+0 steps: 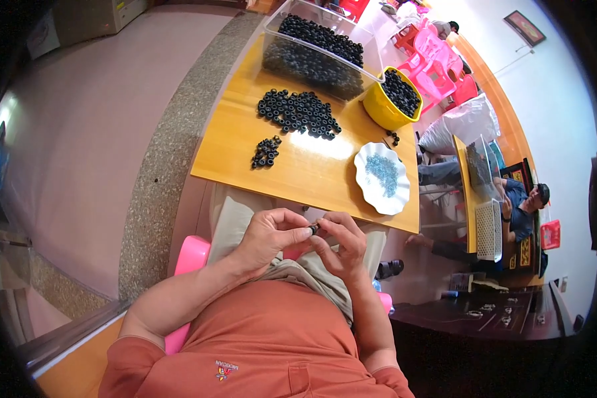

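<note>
Just past the near edge of the wooden table (298, 178), over my lap, both hands meet at a small round black part (314, 229). My left hand (272, 240) pinches it between thumb and fingertips. From the other side, the thumb and fingers of my right hand (342, 245) close on the same part, and the fingertips hide much of it. A wavy-rimmed white dish (393, 204) on the table holds a heap of tiny pale-blue translucent pieces (381, 174). Left of it lie a large spread of black rings (302, 113) and a smaller cluster of black parts (266, 152).
At the table's far end stand a clear plastic bin (272, 60) and a yellow bowl (380, 114), both full of black parts. A few loose parts (395, 138) lie near the bowl. To the right, another person (523, 209) sits at a second table with a white basket (489, 232).
</note>
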{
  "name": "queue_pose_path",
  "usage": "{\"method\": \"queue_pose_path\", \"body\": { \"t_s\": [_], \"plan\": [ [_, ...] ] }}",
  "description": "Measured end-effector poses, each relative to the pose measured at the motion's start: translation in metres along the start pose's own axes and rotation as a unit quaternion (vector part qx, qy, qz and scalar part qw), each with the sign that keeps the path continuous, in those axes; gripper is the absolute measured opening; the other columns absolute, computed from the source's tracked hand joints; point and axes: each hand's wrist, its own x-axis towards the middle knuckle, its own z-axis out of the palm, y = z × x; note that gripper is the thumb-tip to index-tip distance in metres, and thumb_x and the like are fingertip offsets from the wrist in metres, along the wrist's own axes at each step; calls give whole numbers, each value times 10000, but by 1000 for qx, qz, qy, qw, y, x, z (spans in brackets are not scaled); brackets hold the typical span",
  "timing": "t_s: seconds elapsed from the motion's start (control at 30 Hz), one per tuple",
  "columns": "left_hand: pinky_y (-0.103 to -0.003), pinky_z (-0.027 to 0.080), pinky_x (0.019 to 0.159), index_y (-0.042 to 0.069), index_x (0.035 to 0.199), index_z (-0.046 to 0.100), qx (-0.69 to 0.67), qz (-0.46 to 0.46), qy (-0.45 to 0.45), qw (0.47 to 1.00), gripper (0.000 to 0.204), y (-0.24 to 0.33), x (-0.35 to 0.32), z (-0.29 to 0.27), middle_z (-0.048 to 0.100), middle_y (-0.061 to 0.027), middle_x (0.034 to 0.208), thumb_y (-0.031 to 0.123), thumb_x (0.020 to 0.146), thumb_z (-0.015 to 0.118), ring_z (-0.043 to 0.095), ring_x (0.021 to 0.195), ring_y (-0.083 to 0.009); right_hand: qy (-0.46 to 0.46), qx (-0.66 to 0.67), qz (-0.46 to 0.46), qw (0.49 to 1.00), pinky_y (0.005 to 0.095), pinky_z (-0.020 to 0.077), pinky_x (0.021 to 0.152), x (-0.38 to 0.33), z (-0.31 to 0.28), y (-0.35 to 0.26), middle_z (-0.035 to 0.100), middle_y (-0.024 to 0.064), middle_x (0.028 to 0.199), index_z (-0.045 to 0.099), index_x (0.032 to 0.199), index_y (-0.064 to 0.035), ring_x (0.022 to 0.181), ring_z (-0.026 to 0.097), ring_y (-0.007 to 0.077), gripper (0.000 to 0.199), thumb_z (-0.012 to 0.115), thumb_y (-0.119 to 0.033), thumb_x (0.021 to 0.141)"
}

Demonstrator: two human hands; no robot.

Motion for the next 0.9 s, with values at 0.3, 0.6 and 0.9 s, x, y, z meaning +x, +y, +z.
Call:
{"method": "queue_pose_path", "body": {
  "t_s": [0.3,0.6,0.9],
  "plan": [
    [-244,554,732,-10,928,651,16,3,17,1000,118,-2,1,-2,679,-85,873,10,826,706,648,784,-124,26,-138,-62,988,320,532,584,-4,5,-1,599,141,904,616,1063,4,738,633,253,414,770,-9,679],
    [-251,551,747,1,958,657,54,6,5,999,153,0,1,1,682,-75,882,11,816,714,648,806,-124,44,-150,-69,985,341,530,608,-6,5,0,609,147,920,628,1053,-11,764,634,277,426,785,-28,657],
    [-257,556,781,-6,1039,632,56,33,4,998,195,0,2,1,661,-79,977,85,873,680,634,879,-121,64,-136,-48,987,310,531,585,0,2,-7,622,131,916,635,1038,-25,722,640,229,409,809,-48,668]
  ]
}}
